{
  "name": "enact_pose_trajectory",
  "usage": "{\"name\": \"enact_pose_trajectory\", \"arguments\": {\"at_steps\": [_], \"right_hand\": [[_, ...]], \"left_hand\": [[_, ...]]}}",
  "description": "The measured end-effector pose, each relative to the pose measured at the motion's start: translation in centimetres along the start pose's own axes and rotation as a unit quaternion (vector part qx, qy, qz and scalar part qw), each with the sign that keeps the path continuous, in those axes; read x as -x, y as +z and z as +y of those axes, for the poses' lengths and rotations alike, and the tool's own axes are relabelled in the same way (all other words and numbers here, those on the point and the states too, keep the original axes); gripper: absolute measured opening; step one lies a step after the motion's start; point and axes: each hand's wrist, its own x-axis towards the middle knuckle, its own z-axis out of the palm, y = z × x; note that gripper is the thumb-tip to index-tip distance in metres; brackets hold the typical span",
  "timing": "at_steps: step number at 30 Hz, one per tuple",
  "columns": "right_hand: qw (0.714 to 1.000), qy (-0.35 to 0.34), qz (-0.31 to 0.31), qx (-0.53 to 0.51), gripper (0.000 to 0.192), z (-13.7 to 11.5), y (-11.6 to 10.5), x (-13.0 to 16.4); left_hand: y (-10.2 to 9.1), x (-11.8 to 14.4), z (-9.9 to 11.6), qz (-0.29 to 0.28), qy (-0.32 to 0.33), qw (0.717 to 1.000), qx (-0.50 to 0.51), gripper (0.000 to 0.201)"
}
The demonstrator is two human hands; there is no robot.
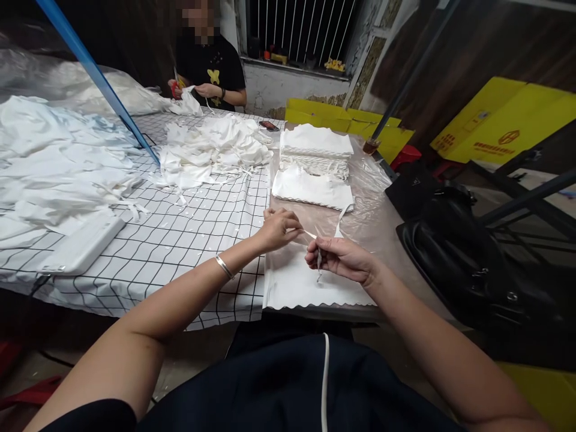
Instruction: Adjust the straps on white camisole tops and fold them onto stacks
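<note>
A white garment (288,287) with a wavy lower edge lies flat on the table in front of me, and one of its straps (341,225) loops up at the right. Above it, my left hand (281,229) pinches the end of a thin white strap (309,234). My right hand (339,258) has closed its fingers on the other end of that strap, a short way to the right. A narrow greyish strip dangles below the right fingers; its kind is unclear. Just beyond my hands are folded white garments (315,187), with a taller stack (317,141) behind.
Loose white garments (216,150) and a larger heap (58,156) cover the checked cloth (216,240). A white box-like device (83,246) sits at left. A blue pole (96,72) rises there. Black bags (463,252) stand right. Across the table, a person (211,66) holds red-handled scissors and white fabric.
</note>
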Motion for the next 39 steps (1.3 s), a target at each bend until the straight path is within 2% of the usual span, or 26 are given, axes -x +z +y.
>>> {"name": "enact_pose_trajectory", "arguments": {"at_steps": [3, 6, 12, 18, 23, 25, 28, 30, 34, 39], "right_hand": [[1.0, -0.001, 0.008, 0.019, 0.026, 0.3, -0.3, 0.3], [0.999, 0.03, 0.016, 0.043, 0.028, 0.4, -0.6, 0.7], [0.994, 0.053, 0.007, 0.097, 0.036, 0.4, -1.1, 0.9], [0.978, 0.027, 0.024, 0.207, 0.04, 0.7, -2.0, 0.2], [0.984, 0.058, 0.012, 0.168, 0.038, 0.3, -2.3, 0.0], [0.987, 0.06, 0.04, 0.142, 0.032, 0.2, -2.4, 0.0], [0.989, 0.042, 0.102, 0.102, 0.023, 0.4, -2.7, -0.4], [0.986, 0.013, 0.134, 0.095, 0.022, 0.6, -3.1, -0.8], [0.982, -0.034, 0.164, 0.09, 0.024, 0.9, -3.6, -1.7], [0.988, -0.023, 0.145, 0.042, 0.03, 0.8, -3.5, -2.2]], "left_hand": [[-0.6, -1.1, -0.9, 0.059, -0.039, 0.997, -0.013, 0.017], [-1.0, -1.9, -1.6, 0.09, -0.06, 0.993, -0.035, 0.018], [-1.1, -2.8, -2.0, 0.083, -0.083, 0.992, -0.036, 0.021], [-0.7, -2.8, -2.5, 0.071, -0.093, 0.992, -0.043, 0.021], [-0.4, -2.6, -2.9, 0.05, -0.137, 0.987, -0.063, 0.023], [-0.3, -2.0, -2.3, 0.055, -0.155, 0.983, -0.076, 0.018], [0.2, -0.1, -0.1, 0.077, -0.176, 0.978, -0.078, 0.018], [0.8, 1.5, 1.8, 0.043, -0.178, 0.981, -0.06, 0.015], [2.4, 4.0, 4.3, -0.081, -0.168, 0.98, -0.074, 0.026], [3.6, 4.1, 4.5, -0.106, -0.189, 0.974, -0.064, 0.019]]}}
